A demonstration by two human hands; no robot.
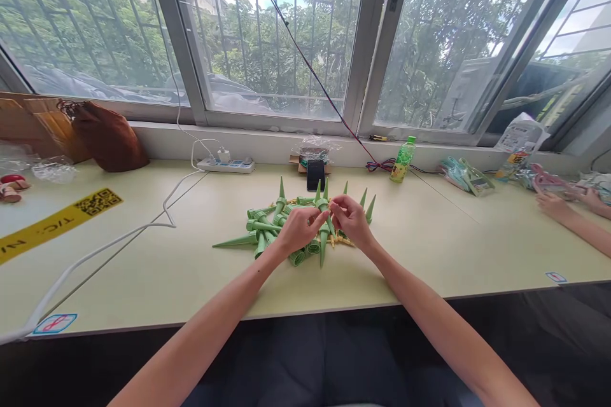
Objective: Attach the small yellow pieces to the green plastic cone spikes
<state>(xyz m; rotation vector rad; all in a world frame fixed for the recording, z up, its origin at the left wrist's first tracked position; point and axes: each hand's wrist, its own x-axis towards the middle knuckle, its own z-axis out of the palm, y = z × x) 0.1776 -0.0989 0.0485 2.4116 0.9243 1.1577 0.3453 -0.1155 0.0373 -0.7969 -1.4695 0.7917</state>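
Note:
A heap of several green plastic cone spikes (pixel 260 227) lies on the pale table (pixel 143 267) in front of me, some upright, some on their sides. Both my hands meet above the heap's right half. My left hand (pixel 298 229) is closed, its fingertips pinching a green spike (pixel 324 206) at its top. My right hand (pixel 352 219) is closed too, fingers pinched on the same spike from the right. Small yellowish pieces (pixel 340 240) lie under the hands, partly hidden.
A black phone (pixel 316 174) stands behind the heap. A power strip (pixel 226 165) with white cable, a green bottle (pixel 403 160), a brown bag (pixel 107 137) and packets (pixel 465 176) line the sill. Another person's hands (pixel 556 206) work at the far right. A yellow label (pixel 57 222) lies left.

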